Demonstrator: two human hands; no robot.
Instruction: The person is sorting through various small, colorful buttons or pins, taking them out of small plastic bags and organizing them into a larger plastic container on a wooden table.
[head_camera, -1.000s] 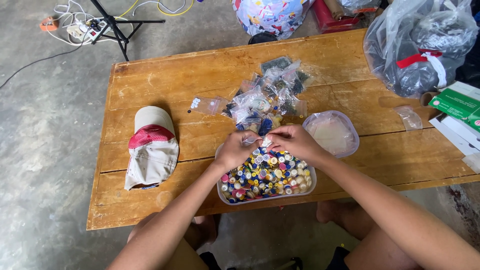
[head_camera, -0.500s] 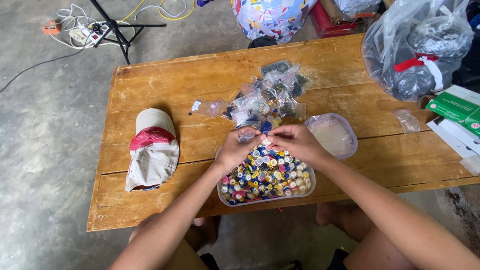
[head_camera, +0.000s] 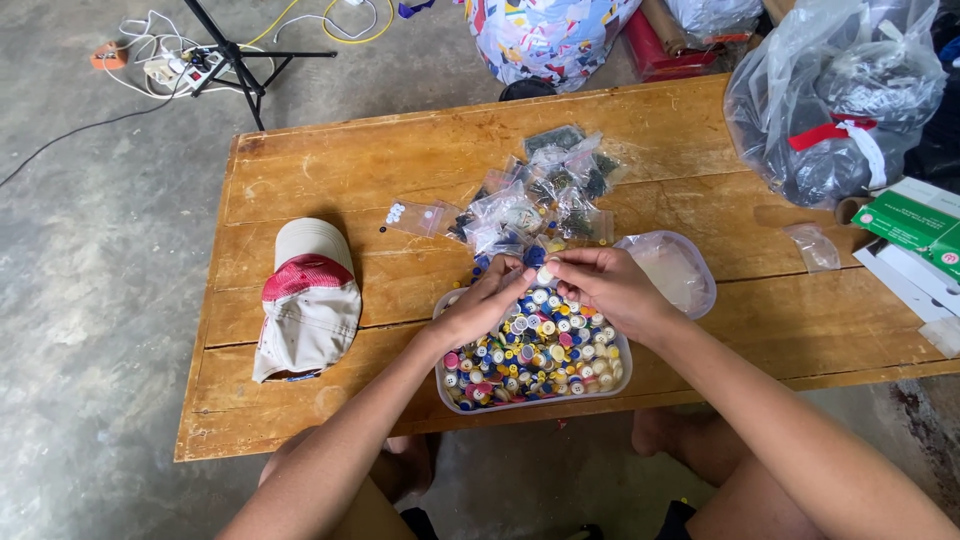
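A clear plastic tub (head_camera: 452, 398) full of several small coloured buttons (head_camera: 540, 355) sits at the near edge of a wooden table (head_camera: 330, 160). My left hand (head_camera: 480, 305) and my right hand (head_camera: 605, 285) meet above the tub's far side, fingertips pinched together on a small clear bag (head_camera: 540, 270) with a pale button at it. Just beyond my hands lies a heap of small clear bags (head_camera: 535, 200) holding dark and light buttons.
The tub's clear lid (head_camera: 680, 270) lies right of my hands. A white and red cap (head_camera: 305, 300) rests at the left. One small bag of white buttons (head_camera: 415, 215) lies apart. A big plastic bag (head_camera: 840, 95) and green and white boxes (head_camera: 915, 235) crowd the right end.
Both hands stay pinched together above the tub; the fingers have shifted only slightly. Nothing else on the table has moved.
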